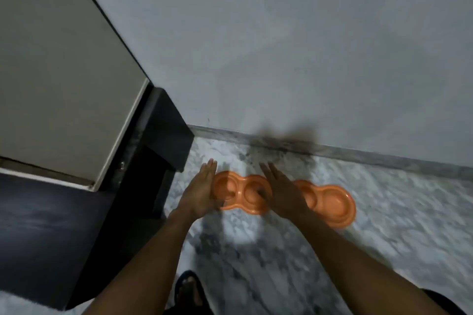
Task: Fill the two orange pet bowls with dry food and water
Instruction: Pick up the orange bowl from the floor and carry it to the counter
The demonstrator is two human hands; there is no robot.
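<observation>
Two orange double pet bowls lie side by side on the marble floor near the wall. The left bowl [240,193] sits between my hands and the right bowl [332,206] lies beyond my right wrist. Both look empty, though the picture is blurred. My left hand [201,190] is at the left bowl's left end, fingers straight and apart. My right hand [280,193] hovers over the gap between the two bowls, fingers spread, holding nothing. Whether either hand touches a bowl is unclear.
A dark counter base [163,135] with a pale cabinet door [64,71] stands at the left, close to the left bowl. A grey wall [307,46] with a skirting strip runs behind the bowls. My sandalled foot [189,291] is at the bottom.
</observation>
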